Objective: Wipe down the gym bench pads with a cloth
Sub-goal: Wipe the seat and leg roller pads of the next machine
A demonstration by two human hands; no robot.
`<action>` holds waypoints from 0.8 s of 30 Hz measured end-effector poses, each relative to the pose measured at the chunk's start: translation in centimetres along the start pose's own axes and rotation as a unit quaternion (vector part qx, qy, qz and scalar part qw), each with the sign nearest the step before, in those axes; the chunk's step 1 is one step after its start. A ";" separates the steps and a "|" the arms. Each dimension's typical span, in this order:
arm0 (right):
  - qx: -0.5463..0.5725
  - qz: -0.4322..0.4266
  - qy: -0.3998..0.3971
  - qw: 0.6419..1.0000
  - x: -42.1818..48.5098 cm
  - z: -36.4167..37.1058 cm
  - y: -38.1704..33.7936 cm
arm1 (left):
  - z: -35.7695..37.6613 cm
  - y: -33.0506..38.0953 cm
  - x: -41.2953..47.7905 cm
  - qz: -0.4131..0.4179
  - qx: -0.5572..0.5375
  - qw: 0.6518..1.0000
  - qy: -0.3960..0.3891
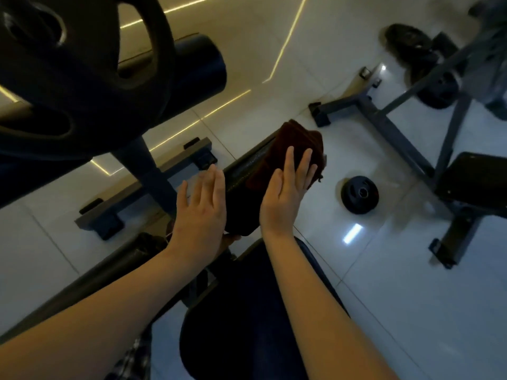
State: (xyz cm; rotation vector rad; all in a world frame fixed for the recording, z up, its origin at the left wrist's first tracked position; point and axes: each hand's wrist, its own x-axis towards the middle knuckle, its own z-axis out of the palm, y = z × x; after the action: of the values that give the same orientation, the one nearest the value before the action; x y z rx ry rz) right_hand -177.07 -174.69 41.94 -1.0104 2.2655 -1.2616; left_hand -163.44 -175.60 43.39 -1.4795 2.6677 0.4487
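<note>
Your right hand [288, 187], fingers straight, presses dark-red folded cloth [292, 138] onto narrow black bench pad [242, 171]; left hand [201, 204], flat, fingers straight, at pad's nine o'clock edge.

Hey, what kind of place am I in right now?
Most likely a gym: a large weight plate is close by, a smaller plate lies on the tiled floor, and a padded bench stands to the right.
</note>
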 end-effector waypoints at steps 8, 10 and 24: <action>0.085 0.092 0.013 0.992 -2.9 0.4 -2.0 | -2.7 -2.6 2.4 0.212 0.037 0.975 -0.047; 0.087 0.093 0.029 0.991 -3.8 1.1 -2.2 | -3.3 -2.8 3.4 0.238 0.052 0.967 -0.076; 0.054 0.116 0.031 0.991 -4.5 1.9 -3.2 | -3.2 -2.6 4.3 0.244 0.035 0.959 -0.138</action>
State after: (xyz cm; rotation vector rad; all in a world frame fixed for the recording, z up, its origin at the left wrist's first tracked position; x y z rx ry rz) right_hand -171.58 -173.59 43.45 -0.6567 2.2552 -1.3140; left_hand -163.33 -181.32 45.06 -0.6630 2.7565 0.5302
